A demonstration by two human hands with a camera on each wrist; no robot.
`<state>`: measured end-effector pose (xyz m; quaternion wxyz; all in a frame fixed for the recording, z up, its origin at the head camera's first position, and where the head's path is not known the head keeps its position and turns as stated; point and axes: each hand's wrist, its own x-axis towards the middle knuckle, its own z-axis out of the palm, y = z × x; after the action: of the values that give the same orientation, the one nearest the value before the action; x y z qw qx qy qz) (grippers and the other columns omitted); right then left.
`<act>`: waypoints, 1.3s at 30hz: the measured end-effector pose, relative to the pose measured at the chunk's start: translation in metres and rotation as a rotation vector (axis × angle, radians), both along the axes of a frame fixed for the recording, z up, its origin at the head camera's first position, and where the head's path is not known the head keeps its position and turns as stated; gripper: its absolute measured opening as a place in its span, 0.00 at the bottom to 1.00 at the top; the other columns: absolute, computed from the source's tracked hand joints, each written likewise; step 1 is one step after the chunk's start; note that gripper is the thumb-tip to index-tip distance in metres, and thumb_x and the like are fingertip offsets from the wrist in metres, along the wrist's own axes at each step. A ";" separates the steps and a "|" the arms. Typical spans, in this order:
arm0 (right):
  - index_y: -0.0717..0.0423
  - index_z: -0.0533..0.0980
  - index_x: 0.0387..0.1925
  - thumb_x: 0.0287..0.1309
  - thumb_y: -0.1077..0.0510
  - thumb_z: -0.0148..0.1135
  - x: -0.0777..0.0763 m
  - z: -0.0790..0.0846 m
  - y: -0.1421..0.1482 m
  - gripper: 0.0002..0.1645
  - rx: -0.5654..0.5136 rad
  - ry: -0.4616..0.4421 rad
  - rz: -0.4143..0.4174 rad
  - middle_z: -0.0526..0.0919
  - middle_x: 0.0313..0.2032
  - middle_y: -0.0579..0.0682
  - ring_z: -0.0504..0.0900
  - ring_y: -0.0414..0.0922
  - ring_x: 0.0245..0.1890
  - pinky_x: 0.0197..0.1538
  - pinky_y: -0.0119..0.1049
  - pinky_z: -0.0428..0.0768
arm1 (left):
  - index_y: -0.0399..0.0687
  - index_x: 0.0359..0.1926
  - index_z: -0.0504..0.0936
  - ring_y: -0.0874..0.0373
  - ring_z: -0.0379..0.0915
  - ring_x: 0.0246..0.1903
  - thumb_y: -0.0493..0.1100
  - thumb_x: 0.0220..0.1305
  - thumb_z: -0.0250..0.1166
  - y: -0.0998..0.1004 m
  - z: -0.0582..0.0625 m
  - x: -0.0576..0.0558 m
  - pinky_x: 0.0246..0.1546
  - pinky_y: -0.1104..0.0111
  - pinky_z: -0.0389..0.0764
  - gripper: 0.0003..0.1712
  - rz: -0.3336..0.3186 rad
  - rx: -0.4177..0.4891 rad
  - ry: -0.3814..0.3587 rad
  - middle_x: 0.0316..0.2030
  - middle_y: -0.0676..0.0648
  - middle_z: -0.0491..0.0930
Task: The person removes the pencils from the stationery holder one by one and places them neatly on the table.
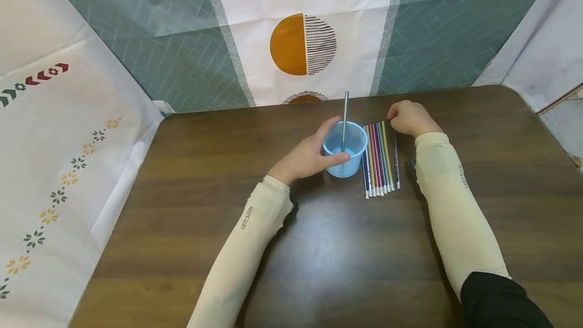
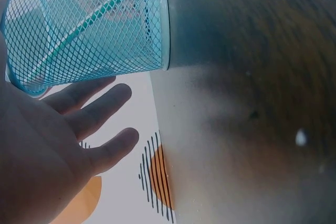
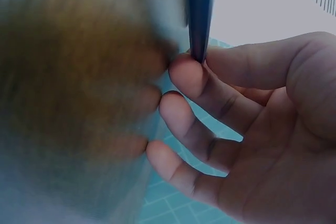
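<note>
My left hand (image 1: pixel 304 158) holds a light blue mesh pencil cup (image 1: pixel 356 162) near its rim, thumb in front and index finger behind. In the left wrist view the other fingers stretch out beside the cup's wall. One greenish pencil (image 1: pixel 344 115) stands in the cup, seen through the mesh. My right hand (image 1: pixel 413 118) pinches the far end of a dark pencil (image 1: pixel 397 166) between thumb and index finger; its eraser end points towards me. The other fingertips (image 3: pixel 176 111) of that hand touch the table. Just left of this pencil lies a row of several coloured pencils (image 1: pixel 377 161), erasers towards me.
The brown wooden table (image 1: pixel 319 267) reaches from in front of me to a patterned cloth (image 1: pixel 177 59) hanging behind its far edge. A white printed cloth (image 1: pixel 59 156) hangs on the left, and more white cloth (image 1: pixel 546 54) on the right.
</note>
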<state>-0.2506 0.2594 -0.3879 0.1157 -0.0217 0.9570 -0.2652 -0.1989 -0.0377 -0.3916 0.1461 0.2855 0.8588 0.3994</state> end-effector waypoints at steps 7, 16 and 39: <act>0.69 0.73 0.55 0.66 0.67 0.48 0.004 0.000 -0.003 0.18 0.023 -0.025 0.014 0.74 0.55 0.70 0.70 0.65 0.51 0.56 0.65 0.71 | 0.70 0.78 0.47 0.53 0.71 0.55 0.69 0.60 0.67 -0.001 -0.001 0.001 0.51 0.57 0.80 0.54 0.005 0.004 0.011 0.62 0.48 0.71; 0.68 0.74 0.53 0.69 0.64 0.53 0.008 -0.006 -0.004 0.15 -0.028 -0.015 0.003 0.76 0.50 0.69 0.73 0.64 0.47 0.53 0.63 0.74 | 0.72 0.78 0.47 0.53 0.72 0.55 0.71 0.59 0.67 -0.001 -0.004 0.004 0.51 0.57 0.80 0.54 0.013 0.005 -0.006 0.62 0.48 0.71; 0.63 0.75 0.55 0.73 0.59 0.53 0.012 0.021 -0.016 0.15 -0.272 0.156 0.017 0.78 0.54 0.64 0.75 0.61 0.54 0.60 0.62 0.73 | 0.71 0.79 0.45 0.51 0.71 0.56 0.71 0.58 0.67 0.000 0.000 0.004 0.53 0.55 0.79 0.56 0.018 0.000 -0.013 0.64 0.46 0.70</act>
<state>-0.2388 0.2430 -0.3664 0.0391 -0.0658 0.9181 -0.3889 -0.1948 -0.0375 -0.3919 0.1483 0.2750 0.8604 0.4026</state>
